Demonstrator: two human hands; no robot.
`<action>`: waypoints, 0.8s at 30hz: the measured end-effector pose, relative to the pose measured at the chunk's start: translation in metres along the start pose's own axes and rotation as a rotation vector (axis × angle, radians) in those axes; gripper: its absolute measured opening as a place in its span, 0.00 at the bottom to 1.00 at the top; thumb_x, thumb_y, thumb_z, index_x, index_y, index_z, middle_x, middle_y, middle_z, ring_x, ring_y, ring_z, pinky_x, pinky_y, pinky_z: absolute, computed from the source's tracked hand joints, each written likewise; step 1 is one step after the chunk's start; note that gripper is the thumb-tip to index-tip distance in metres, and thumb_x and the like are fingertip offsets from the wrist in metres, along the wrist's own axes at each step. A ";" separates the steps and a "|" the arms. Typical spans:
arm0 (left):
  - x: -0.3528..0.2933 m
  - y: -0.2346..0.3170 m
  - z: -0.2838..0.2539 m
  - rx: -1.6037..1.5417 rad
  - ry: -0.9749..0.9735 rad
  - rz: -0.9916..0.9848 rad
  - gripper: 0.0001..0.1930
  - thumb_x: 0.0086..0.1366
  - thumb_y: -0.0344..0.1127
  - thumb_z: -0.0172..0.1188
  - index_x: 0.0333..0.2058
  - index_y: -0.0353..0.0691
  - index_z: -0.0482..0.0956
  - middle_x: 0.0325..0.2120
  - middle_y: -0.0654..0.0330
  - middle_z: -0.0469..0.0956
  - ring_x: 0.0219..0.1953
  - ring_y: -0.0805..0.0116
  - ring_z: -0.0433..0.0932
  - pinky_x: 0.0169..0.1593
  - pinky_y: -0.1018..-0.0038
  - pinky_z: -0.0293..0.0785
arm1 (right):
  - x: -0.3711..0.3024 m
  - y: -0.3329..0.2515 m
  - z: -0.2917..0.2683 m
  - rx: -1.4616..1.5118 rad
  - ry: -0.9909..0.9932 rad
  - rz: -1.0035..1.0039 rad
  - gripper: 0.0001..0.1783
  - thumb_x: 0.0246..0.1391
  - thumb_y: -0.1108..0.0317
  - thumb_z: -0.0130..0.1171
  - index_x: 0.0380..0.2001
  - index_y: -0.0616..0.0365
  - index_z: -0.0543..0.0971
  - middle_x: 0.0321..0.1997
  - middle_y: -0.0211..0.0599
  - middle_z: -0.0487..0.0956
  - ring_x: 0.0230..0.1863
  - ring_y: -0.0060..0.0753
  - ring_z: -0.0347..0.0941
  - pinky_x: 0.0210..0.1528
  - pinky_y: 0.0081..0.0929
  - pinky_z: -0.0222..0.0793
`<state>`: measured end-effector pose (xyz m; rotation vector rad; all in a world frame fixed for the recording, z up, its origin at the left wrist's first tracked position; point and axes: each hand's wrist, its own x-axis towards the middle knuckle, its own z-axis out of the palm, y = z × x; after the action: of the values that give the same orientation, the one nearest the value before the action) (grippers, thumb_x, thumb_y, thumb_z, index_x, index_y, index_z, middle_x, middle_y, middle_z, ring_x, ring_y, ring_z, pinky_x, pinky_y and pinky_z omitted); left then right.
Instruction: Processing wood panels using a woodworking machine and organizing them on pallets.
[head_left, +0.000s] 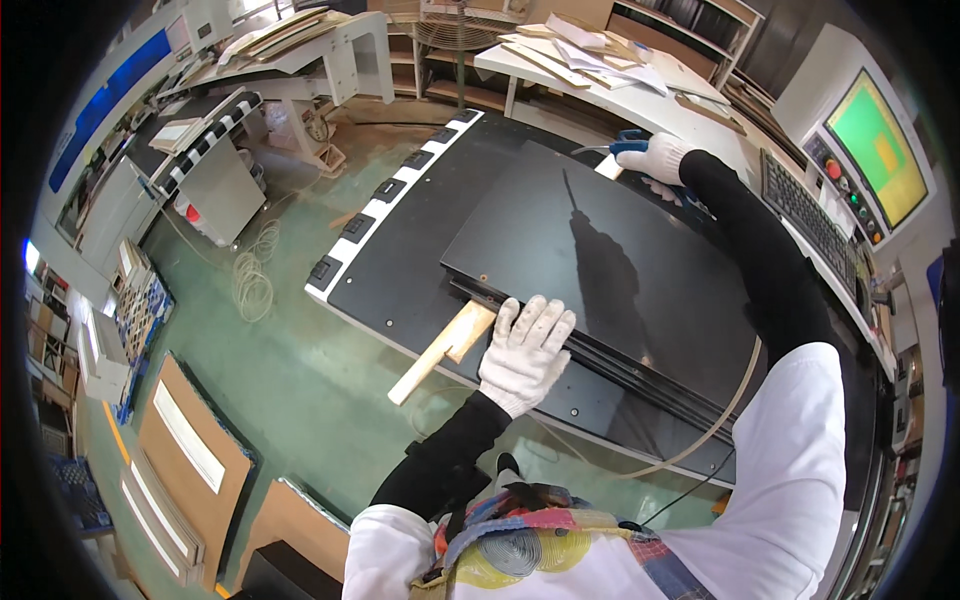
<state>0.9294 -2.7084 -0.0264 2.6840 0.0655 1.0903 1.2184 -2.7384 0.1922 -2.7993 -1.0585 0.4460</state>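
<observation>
My left hand [525, 355], in a white knit glove, lies with fingers stretched out over the near edge of a stack of dark panels [520, 220]. A pale wooden strip [440, 352] sticks out beside it from under the stack. At the far right of the panels, my gloved right hand [655, 158] is closed around a blue tool with a thin nozzle, which looks like an air blow gun [628, 143]. Part of its grip is hidden by the hand. The top panel has a glossy surface with a dark shadow or reflection on it.
The panels rest on a black machine table [400, 260] with a white, black-blocked edge. A pale hose [735, 405] loops at the near right. To the right stand a keyboard [810, 215] and a monitor [880, 150]. Brown boards [190, 450] lean at the lower left.
</observation>
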 end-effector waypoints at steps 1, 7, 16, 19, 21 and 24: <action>0.000 0.000 0.000 0.012 0.008 0.001 0.33 0.47 0.39 0.67 0.55 0.43 0.69 0.57 0.58 0.67 0.62 0.57 0.60 0.67 0.54 0.46 | 0.001 0.002 0.000 0.023 -0.003 0.009 0.30 0.55 0.45 0.52 0.15 0.63 0.75 0.11 0.37 0.73 0.10 0.29 0.70 0.14 0.29 0.66; -0.001 -0.005 0.010 0.005 0.060 0.025 0.35 0.46 0.33 0.65 0.56 0.44 0.68 0.57 0.59 0.66 0.63 0.57 0.60 0.68 0.54 0.46 | -0.030 0.023 -0.010 0.027 -0.043 0.113 0.27 0.54 0.46 0.55 0.16 0.62 0.75 0.11 0.38 0.72 0.09 0.30 0.69 0.10 0.29 0.64; -0.005 -0.007 0.005 -0.031 0.046 0.042 0.33 0.48 0.33 0.63 0.57 0.44 0.67 0.56 0.58 0.67 0.62 0.57 0.61 0.67 0.53 0.46 | -0.103 0.095 -0.013 0.001 -0.011 0.471 0.23 0.51 0.52 0.58 0.15 0.61 0.74 0.10 0.36 0.72 0.09 0.32 0.68 0.12 0.30 0.63; -0.004 -0.007 0.010 -0.061 0.057 0.053 0.33 0.49 0.33 0.62 0.57 0.43 0.68 0.56 0.57 0.68 0.62 0.56 0.61 0.67 0.53 0.47 | -0.125 0.079 -0.002 -0.024 -0.066 0.464 0.26 0.51 0.49 0.58 0.15 0.62 0.73 0.12 0.37 0.72 0.10 0.31 0.69 0.12 0.31 0.66; -0.004 -0.010 0.010 -0.052 0.074 0.067 0.33 0.49 0.32 0.62 0.57 0.43 0.67 0.56 0.57 0.67 0.63 0.56 0.60 0.67 0.52 0.47 | -0.151 0.047 0.004 -0.076 -0.124 0.449 0.28 0.51 0.46 0.58 0.15 0.62 0.73 0.13 0.38 0.72 0.12 0.31 0.71 0.12 0.30 0.68; -0.003 -0.013 0.009 -0.062 0.066 0.054 0.34 0.49 0.32 0.62 0.58 0.43 0.66 0.58 0.57 0.66 0.64 0.57 0.58 0.67 0.52 0.46 | -0.204 0.016 0.009 -0.087 -0.262 0.415 0.27 0.53 0.47 0.57 0.16 0.63 0.73 0.11 0.36 0.72 0.09 0.27 0.70 0.11 0.25 0.67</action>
<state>0.9343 -2.6977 -0.0378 2.6087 -0.0287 1.1777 1.0797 -2.8855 0.2276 -3.1029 -0.5314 0.8467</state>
